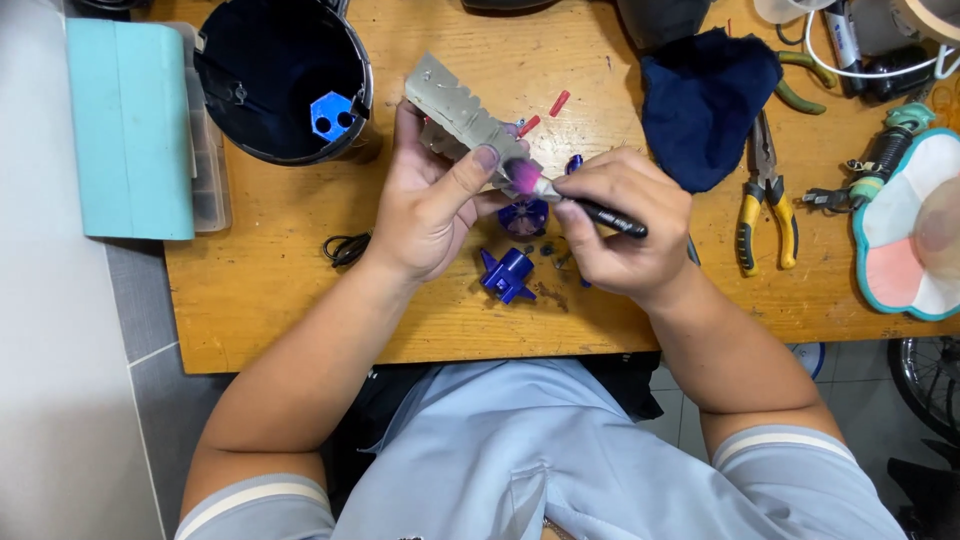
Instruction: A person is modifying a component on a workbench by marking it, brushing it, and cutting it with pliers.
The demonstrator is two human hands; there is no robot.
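A worn wooden bench (300, 300) over grey floor tiles. The left hand (430, 205) pinches a grey metal strip (462, 115); the right hand (620, 225) grips a black pen tool (600, 213), whose pink tip (523, 177) meets the strip's lower end. Just below the grip, blue plastic parts (508, 272) lie partly hidden, perhaps fan pieces.

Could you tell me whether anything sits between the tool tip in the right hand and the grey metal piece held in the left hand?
Nothing visible does. The left hand holds the grey metal piece up over the wooden table, and the pink tip of the pen-like tool in the right hand meets its lower end directly.
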